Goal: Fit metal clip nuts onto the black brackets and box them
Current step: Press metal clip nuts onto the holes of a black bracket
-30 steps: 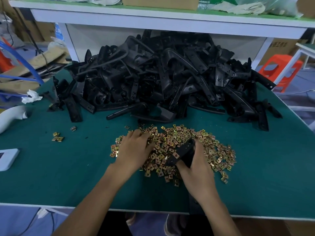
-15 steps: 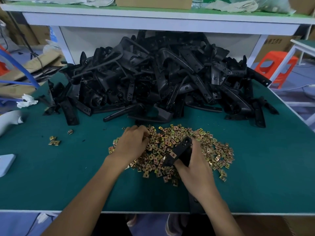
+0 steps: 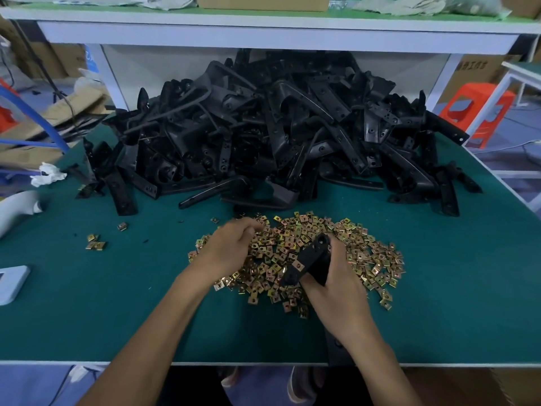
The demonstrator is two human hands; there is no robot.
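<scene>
A big heap of black brackets (image 3: 278, 136) fills the back of the green table (image 3: 439, 303). In front of it spreads a pile of brass-coloured clip nuts (image 3: 360, 253). My right hand (image 3: 336, 285) grips one black bracket (image 3: 310, 259) over the pile; a clip nut sits on its lower part. My left hand (image 3: 231, 244) is over the left side of the nut pile, its fingertips drawn together at the nuts. Whether a nut is pinched between them is hidden.
A few stray clip nuts (image 3: 95, 241) lie on the table's left. A white handle-shaped object (image 3: 17, 210) and a pale flat device (image 3: 11, 281) sit at the left edge. A white shelf (image 3: 263, 27) hangs over the bracket heap. An orange stool (image 3: 474, 109) stands to the right.
My left hand has shifted slightly from lying flat on the nuts to fingers drawn together at the pile. My right hand keeps hold of the bracket in nearly the same place.
</scene>
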